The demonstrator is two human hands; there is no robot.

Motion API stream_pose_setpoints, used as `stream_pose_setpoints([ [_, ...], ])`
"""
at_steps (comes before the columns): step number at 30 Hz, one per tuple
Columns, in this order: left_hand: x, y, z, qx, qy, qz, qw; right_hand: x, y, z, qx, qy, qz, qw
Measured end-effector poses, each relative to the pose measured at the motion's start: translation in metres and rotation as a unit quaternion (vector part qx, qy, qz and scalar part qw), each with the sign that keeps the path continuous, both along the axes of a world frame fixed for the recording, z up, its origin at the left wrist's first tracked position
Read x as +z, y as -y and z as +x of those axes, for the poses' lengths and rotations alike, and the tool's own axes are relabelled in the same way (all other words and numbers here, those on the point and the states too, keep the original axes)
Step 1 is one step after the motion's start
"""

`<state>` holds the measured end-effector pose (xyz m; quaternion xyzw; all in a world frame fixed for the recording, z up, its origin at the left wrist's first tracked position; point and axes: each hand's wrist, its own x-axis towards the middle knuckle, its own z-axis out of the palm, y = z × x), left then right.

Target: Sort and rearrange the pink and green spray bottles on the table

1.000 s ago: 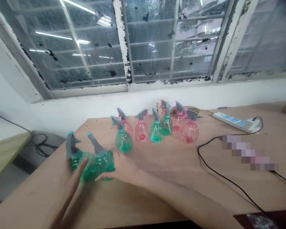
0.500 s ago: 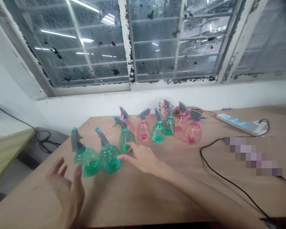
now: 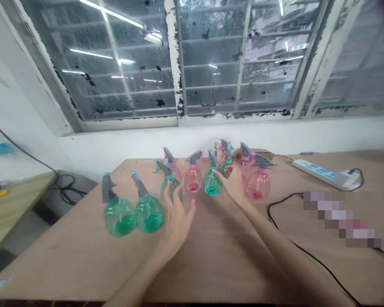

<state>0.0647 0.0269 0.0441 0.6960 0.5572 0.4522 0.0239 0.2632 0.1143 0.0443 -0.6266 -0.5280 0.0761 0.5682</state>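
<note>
Left hand (image 3: 178, 217) spreads wide, a green spray bottle (image 3: 169, 176) just beyond its fingers; right hand (image 3: 233, 185), hold unclear, has another green bottle (image 3: 211, 182) beside its thumb.

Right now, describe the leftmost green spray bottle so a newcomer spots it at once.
Under the barred window, find the brown table. Toward its left edge, two green spray bottles stand side by side, nearest the camera. It's the left one: no spray bottle stands further left.
</note>
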Motion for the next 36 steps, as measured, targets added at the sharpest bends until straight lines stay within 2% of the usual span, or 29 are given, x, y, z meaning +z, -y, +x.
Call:
stream_pose_setpoints([
  [4, 0.004, -0.022, -0.002, 0.060, 0.036, -0.009, 0.998, -0.004, -0.010, -0.004, 0.022, 0.019, -0.015, 0.999],
  [11, 0.007, -0.047, -0.005, 0.108, -0.043, -0.034, 0.993, -0.008, -0.023, -0.020, 0.043, 0.046, -0.033, 0.997],
  [16, 0.014, -0.062, -0.012, 0.133, -0.111, -0.037, 0.984, -0.008, -0.016, -0.017, 0.055, 0.078, -0.067, 0.993],
  [21, 0.018, -0.059, -0.011, 0.156, -0.194, -0.014, 0.968, 0.002, 0.008, -0.006, 0.040, 0.151, -0.120, 0.980],
  [25, 0.010, -0.041, -0.005, 0.112, -0.238, 0.018, 0.965, 0.011, 0.032, 0.005, 0.054, 0.208, -0.143, 0.966],
  [30, -0.005, -0.015, 0.005, -0.004, -0.165, 0.062, 0.984, 0.008, 0.053, 0.024, 0.061, 0.235, -0.108, 0.964],
  [33, -0.003, -0.010, 0.019, -0.023, -0.076, 0.046, 0.996, 0.003, 0.056, 0.032, 0.105, 0.145, -0.073, 0.981],
  [36, 0.001, -0.013, 0.034, -0.030, 0.042, -0.018, 0.998, 0.000, 0.053, 0.033, 0.182, 0.029, -0.047, 0.982],
])
